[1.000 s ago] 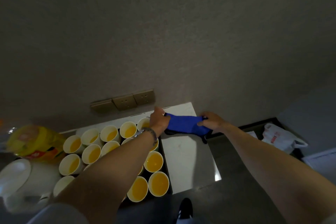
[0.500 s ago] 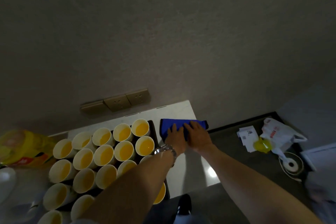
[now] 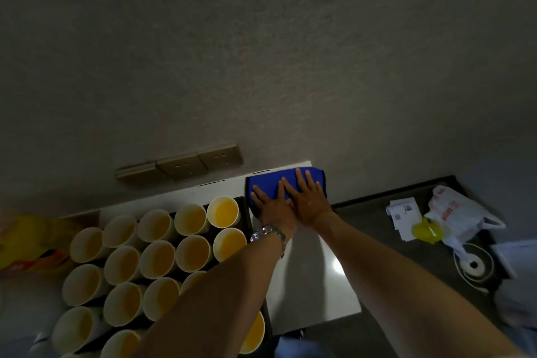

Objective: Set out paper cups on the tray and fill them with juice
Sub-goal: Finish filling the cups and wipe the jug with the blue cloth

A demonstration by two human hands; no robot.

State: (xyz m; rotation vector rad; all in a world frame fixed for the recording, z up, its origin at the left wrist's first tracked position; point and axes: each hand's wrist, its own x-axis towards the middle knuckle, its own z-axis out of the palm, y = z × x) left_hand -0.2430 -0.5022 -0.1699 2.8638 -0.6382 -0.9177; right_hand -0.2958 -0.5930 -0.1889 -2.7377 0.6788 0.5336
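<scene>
At the far right corner of the white tabletop (image 3: 308, 285), both hands lie flat on a folded blue cloth (image 3: 270, 182). Left hand (image 3: 271, 206): fingers straight and spread, palm down on the cloth's near edge, metal watch (image 3: 268, 232) on the wrist. Right hand (image 3: 309, 200): fingers straight, pressed on the cloth just beside the left, the two hands touching or slightly overlapping at the inner edge. Neither hand grips anything.

Paper cups (image 3: 193, 253) stand packed in rows on a dark tray (image 3: 245, 212), left of the cloth, upright, rims touching. Each visible cup holds orange juice. Far-right cup in the back row (image 3: 223, 212) sits just beside the cloth's left edge. Left forearm crosses over the near cups and hides some; one more filled cup (image 3: 254, 331) shows under it at the tray's near right corner.

Yellow and orange packaging (image 3: 26, 244), blurred, sits at the left edge next to the cups; can't tell what it is.

Three tan wall sockets (image 3: 180, 167) on the grey wall behind the tabletop.

Floor to the right: white plastic bag (image 3: 456, 212) with red print, paper slips (image 3: 404, 211), a yellow object (image 3: 427, 231), and a white coiled item (image 3: 473, 264).
</scene>
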